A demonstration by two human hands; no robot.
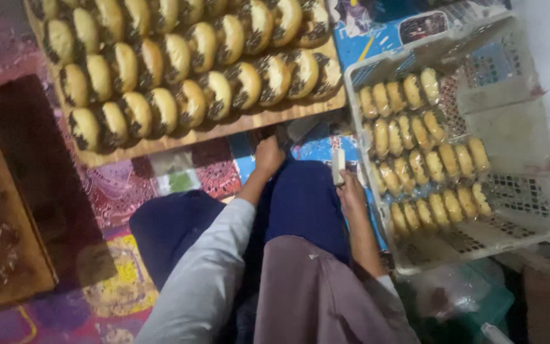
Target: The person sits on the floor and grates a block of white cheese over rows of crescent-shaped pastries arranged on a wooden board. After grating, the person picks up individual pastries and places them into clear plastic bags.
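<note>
Head view: the right hand (351, 194) pinches a small pale bar-shaped tool (338, 165), its long axis upright, just beside the left wall of the plastic crate (517, 146) that holds rows of plain buns (424, 159). The left hand (268, 155) rests near the front edge of the wooden board (224, 127) of chocolate-filled buns (189, 64); whether its fingers are spread or curled cannot be told. The filled buns lie up and left of both hands, nearer the left one.

The single head camera is looking steeply down from above the seated person's lap, facing forward over a wooden board (224, 130) ahead and a plastic crate (517, 146) at right, fairly close.
</note>
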